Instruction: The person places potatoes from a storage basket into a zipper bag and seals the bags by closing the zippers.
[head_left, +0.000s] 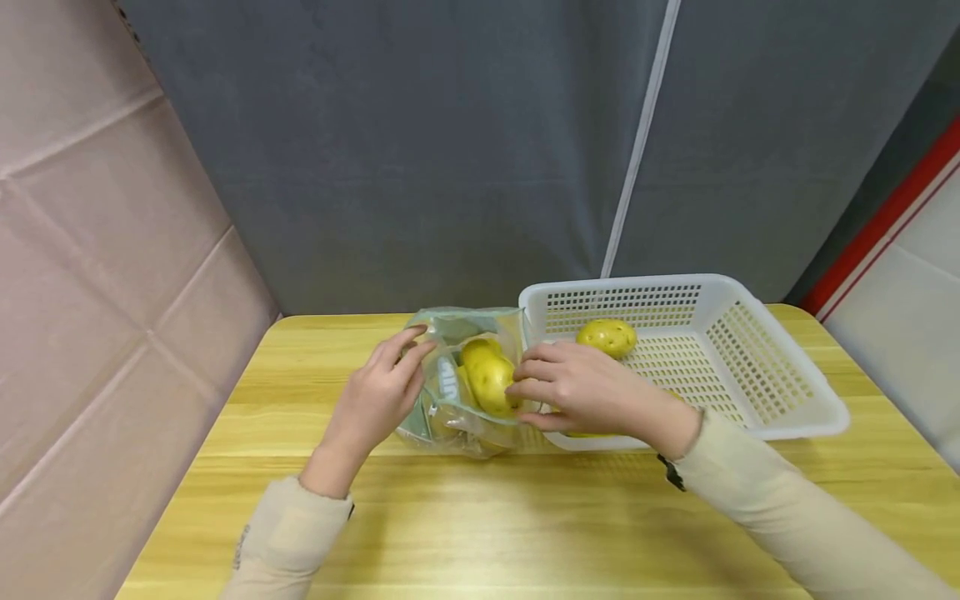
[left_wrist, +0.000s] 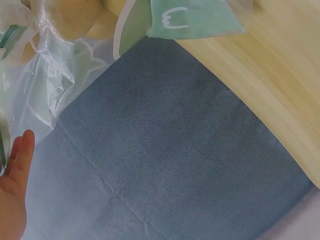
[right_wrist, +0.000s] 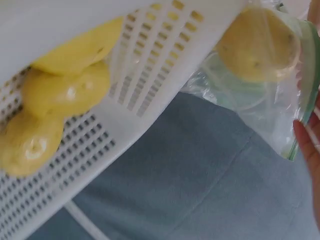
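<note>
A clear zip bag with green print (head_left: 442, 421) lies on the table, mouth wide, several yellow potatoes (head_left: 489, 382) inside it. The left hand (head_left: 377, 390) holds the bag's left rim, its fingers bent over the edge. At the opposite rim, the right hand (head_left: 581, 387) has its fingers beside the topmost potato. In the right wrist view, its thumb and fingers lie on either side of the green zip edge (right_wrist: 306, 107). The left wrist view shows only part of the left hand (left_wrist: 17, 175), by the bag edge.
A white perforated plastic basket (head_left: 795, 367) stands to the right, against the bag. It holds a potato (head_left: 606, 337) at its back left, and more potatoes (right_wrist: 65, 92) partly hidden under the right forearm. A grey curtain (head_left: 420, 167) hangs behind the wooden table (head_left: 480, 525).
</note>
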